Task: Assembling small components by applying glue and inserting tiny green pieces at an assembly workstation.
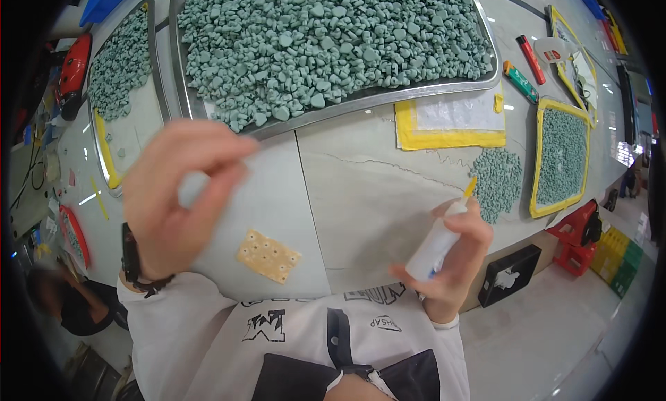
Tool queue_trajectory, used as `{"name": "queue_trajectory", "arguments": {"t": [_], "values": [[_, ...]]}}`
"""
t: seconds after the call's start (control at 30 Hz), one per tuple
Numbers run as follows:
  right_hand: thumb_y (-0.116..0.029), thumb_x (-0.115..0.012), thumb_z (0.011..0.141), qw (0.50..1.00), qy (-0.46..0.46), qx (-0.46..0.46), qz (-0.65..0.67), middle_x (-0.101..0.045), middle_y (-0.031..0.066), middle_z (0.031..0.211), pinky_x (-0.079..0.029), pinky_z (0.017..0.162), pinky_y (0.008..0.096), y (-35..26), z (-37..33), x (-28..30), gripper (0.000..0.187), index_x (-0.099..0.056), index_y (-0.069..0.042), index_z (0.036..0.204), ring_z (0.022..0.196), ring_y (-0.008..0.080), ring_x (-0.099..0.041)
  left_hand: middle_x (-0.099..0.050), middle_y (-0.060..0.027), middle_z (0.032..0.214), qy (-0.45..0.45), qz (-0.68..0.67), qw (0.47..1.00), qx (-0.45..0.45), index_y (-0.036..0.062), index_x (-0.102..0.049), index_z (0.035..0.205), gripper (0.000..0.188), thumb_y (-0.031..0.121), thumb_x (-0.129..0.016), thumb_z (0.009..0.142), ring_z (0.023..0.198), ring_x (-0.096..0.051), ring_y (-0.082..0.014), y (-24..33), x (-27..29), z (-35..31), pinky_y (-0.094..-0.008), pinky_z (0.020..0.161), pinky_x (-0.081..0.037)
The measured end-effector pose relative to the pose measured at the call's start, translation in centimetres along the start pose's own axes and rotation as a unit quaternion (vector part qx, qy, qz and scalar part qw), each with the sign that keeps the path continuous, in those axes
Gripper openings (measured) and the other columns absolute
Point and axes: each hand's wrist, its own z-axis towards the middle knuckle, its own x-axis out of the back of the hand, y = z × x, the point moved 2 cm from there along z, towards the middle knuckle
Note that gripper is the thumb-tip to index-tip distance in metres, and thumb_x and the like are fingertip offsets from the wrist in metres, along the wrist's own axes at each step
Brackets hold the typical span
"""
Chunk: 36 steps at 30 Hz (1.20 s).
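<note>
My left hand [184, 193] is lifted at the near edge of the big tray, smeared by motion. Its fingers curl together toward the thumb, and anything between the tips is too blurred to make out. My right hand [454, 252] is wrapped round a white squeeze bottle [434, 247] with a yellow nozzle, tilted up and to the right. Between the hands a tan rectangular piece [269, 255] with several dark-centred pale dots lies on the table. The metal-rimmed tray [374, 98] beyond holds a heap of small grey-green stones [326, 44].
Loose stones [497, 182] lie right of the bottle, beside a yellow-edged tray [534, 193] of stones. A yellow-bordered sheet [451, 123], a green box cutter [520, 82] and a red marker [531, 59] lie beyond. Another tray [161, 89] stands left. A person [76, 300] is at far left.
</note>
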Motion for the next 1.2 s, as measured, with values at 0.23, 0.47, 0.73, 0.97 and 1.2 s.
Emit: {"name": "queue_trajectory", "arguments": {"t": [0.23,0.47,0.73,0.97,1.2], "values": [[-0.049,-0.070,0.074,0.919,0.080,0.104,0.371,-0.051,0.0073,0.073,-0.045,0.064,0.0391,-1.2,0.0,-2.5,0.062,-0.038,-0.013,0.112,0.070,0.0239,-0.049,-0.059,-0.0139,0.102,-0.158,-0.399,0.897,0.109,-0.0031,-0.063,0.091,0.017,-0.012,-0.061,0.076,0.088,-0.061,-0.0198,-0.8,-8.2,-0.3,-0.0304,0.077,-0.050],[-0.066,-0.051,0.077,0.964,0.082,0.092,0.235,-0.065,0.0167,0.088,-0.048,0.069,0.0412,-0.8,0.6,-4.0,0.068,-0.052,-0.005,0.108,0.089,0.0381,-0.060,-0.059,-0.0088,0.106,-0.143,-0.576,0.764,0.251,-0.0028,-0.060,0.101,0.019,-0.006,-0.058,0.082,0.096,-0.060,-0.0137,-2.0,-9.2,-1.0,-0.0253,0.082,-0.050],[-0.071,-0.039,0.079,0.967,0.031,0.068,0.244,-0.067,0.0146,0.084,-0.049,0.073,0.0442,-0.9,1.0,-3.8,0.073,-0.056,-0.002,0.098,0.094,0.0424,-0.061,-0.059,-0.0086,0.105,-0.187,-0.565,0.766,0.243,-0.0022,-0.060,0.107,0.026,-0.006,-0.059,0.082,0.097,-0.059,-0.0121,-1.7,-9.2,-0.9,-0.0238,0.081,-0.050],[-0.071,-0.039,0.080,0.966,0.017,0.075,0.247,-0.067,0.0138,0.085,-0.048,0.075,0.0457,-0.8,1.0,-3.8,0.074,-0.057,-0.001,0.098,0.096,0.0421,-0.060,-0.052,-0.0103,0.105,-0.192,-0.500,0.825,0.180,-0.0048,-0.059,0.105,0.032,-0.016,-0.058,0.076,0.094,-0.058,-0.0132,-1.8,-9.1,-0.9,-0.0229,0.075,-0.052],[-0.070,-0.042,0.080,0.964,0.009,0.091,0.248,-0.067,0.0140,0.086,-0.048,0.078,0.0472,-0.8,1.0,-4.2,0.075,-0.059,0.000,0.099,0.097,0.0421,-0.060,-0.050,-0.0097,0.104,-0.184,-0.526,0.805,0.201,-0.0048,-0.060,0.104,0.030,-0.014,-0.060,0.076,0.093,-0.057,-0.0124,-1.8,-9.4,-1.1,-0.0213,0.073,-0.052]]}}
